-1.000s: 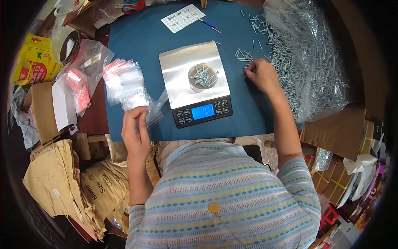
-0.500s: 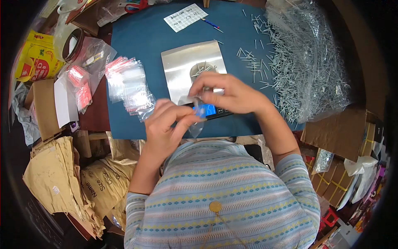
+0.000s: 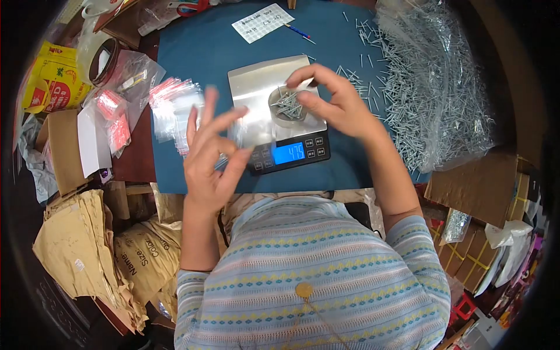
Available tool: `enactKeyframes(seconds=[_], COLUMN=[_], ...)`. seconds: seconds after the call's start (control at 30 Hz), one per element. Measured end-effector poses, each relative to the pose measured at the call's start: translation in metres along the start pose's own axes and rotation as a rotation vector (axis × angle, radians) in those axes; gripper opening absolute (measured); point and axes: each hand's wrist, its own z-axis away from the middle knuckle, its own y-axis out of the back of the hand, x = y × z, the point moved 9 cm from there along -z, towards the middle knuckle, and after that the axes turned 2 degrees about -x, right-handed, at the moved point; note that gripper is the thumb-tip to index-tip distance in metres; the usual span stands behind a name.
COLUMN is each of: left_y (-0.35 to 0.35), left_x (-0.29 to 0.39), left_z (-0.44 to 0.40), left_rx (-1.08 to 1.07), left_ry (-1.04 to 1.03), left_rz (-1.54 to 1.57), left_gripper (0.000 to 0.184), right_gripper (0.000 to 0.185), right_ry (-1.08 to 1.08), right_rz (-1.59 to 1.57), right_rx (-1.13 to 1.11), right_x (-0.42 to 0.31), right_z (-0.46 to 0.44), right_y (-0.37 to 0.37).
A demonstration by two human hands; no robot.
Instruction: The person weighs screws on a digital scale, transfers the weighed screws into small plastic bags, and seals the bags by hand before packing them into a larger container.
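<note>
since half a second ago, both hands have drawn apart: the right has gone up the frame to the cup, the left has swung away leftward, and the lit blue display (image 3: 289, 153) is uncovered.

my right hand (image 3: 341, 105) curves around the upper right of a round cream cup (image 3: 290, 123), its thumb and forefinger spread; i can't tell whether they touch the rim. my left hand (image 3: 209, 166), left of centre, has thumb and forefinger curled and the other fingers fanned; it is blurred, so i can't tell what it pinches.

the cup sits mid-frame on the silver steel plate of a black digital scale (image 3: 251, 87), to the left of my right palm and up and right of my left hand. my right is clearly nearer. being round, the cup has no long axis; the silvery screws (image 3: 288, 106) in it point every way.

i count one cup, one scale, one white sticker sheet (image 3: 262, 24), one blue pen (image 3: 297, 31), one fan of clear red-edged bags (image 3: 175, 111), and one heap of loose screws (image 3: 402, 111) at right, too many to number.
</note>
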Motion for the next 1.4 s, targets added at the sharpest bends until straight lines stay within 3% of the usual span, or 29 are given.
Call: enactKeyframes(seconds=[0.07,0.1,0.2,0.33,0.43,0.57,0.67,0.8,0.9,1.0,1.13,1.17,1.27,1.3,1.4], left_y=[0.002,0.002,-0.003,-0.027,-0.048,-0.061,-0.062,-0.061,-0.056,-0.048,-0.034,-0.033,-0.031,-0.029,-0.027], left_x=[-0.005,-0.004,-0.01,-0.023,-0.025,-0.011,-0.003,0.002,0.004,-0.003,-0.015,-0.021,-0.027,-0.024,-0.02], left_z=[-0.001,-0.001,0.004,0.011,0.007,0.001,-0.003,-0.004,-0.005,-0.003,0.0,0.004,0.008,0.008,0.012], left_rx=[0.002,0.006,0.032,-0.076,-0.128,-0.109,-0.039,0.038,0.047,0.057,0.108,0.095,0.075,0.062,0.041], left_ry=[-0.001,0.0,0.082,0.209,0.172,0.115,0.066,-0.044,-0.038,0.023,0.135,0.191,0.236,0.238,0.164], left_rz=[-0.043,-0.062,-0.003,0.043,0.084,0.029,-0.011,-0.028,-0.032,0.01,0.174,0.245,0.369,0.386,0.445], left_gripper=[0.015,0.012,0.008,0.008,0.01,0.012,0.015,0.014,0.017,0.013,0.004,0.004,0.007,0.006,0.006], right_gripper=[0.052,0.073,0.075,0.064,0.061,0.044,0.04,0.039,0.044,0.053,0.06,0.064,0.065,0.042,0.019], right_ry=[0.036,-0.024,0.01,0.031,-0.083,-0.024,0.192,0.298,0.344,0.251,-0.109,-0.056,0.107,0.171,0.202], right_rz=[0.241,0.323,0.517,0.441,-0.42,-0.245,0.151,0.438,0.402,0.274,0.15,0.345,0.446,0.327,0.271], right_rx=[0.032,-0.049,-0.07,-0.043,0.033,-0.069,-0.164,-0.137,-0.142,0.029,0.069,0.04,0.016,0.027,-0.123], right_x=[0.014,0.026,0.045,0.048,0.045,0.007,-0.036,-0.065,-0.081,-0.055,0.04,0.044,0.014,-0.006,-0.029], right_z=[0.006,0.011,0.02,0.018,0.009,-0.003,-0.011,-0.01,-0.008,-0.007,0.007,0.013,0.016,0.013,0.016], right_y=[0.012,0.006,-0.017,-0.022,-0.018,-0.022,-0.029,-0.035,-0.02,0.007,0.005,-0.001,-0.014,-0.013,-0.022])
